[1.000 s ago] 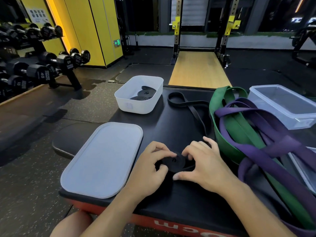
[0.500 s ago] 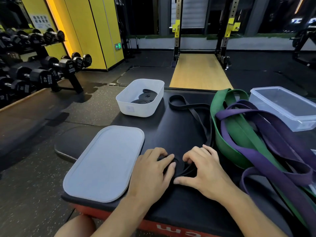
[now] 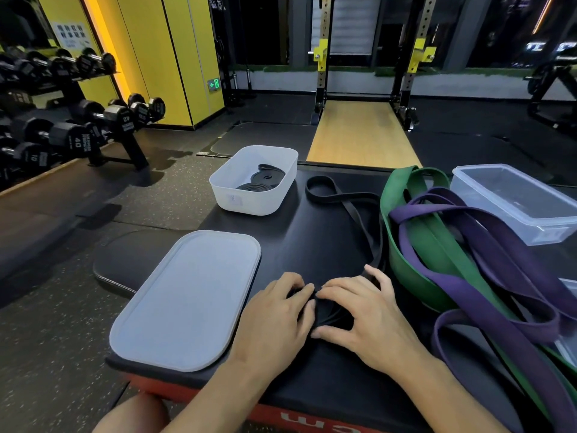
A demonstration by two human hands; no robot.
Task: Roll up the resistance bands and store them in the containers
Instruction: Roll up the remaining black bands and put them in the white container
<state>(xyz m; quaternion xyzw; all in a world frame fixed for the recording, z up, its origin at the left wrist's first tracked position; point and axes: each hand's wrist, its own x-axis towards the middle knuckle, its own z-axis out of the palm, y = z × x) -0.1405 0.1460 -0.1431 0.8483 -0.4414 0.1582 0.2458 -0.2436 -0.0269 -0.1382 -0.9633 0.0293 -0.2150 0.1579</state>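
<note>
Black rubber showed as a disc a second ago. Now the rolled end of the black band [image 3: 345, 201] is nearly buried under both hands. The left hand [image 3: 274, 320] has slid over it with fingers curled on top, and the right hand [image 3: 368, 317] pinches its edge. The loose tail trails toward the white container [image 3: 253, 203].

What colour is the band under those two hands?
The band is black; the head view shows it.

Black bench [image 3: 312, 239], lid [image 3: 187, 301], bands [image 3: 415, 260], containers [image 3: 249, 203]
</note>
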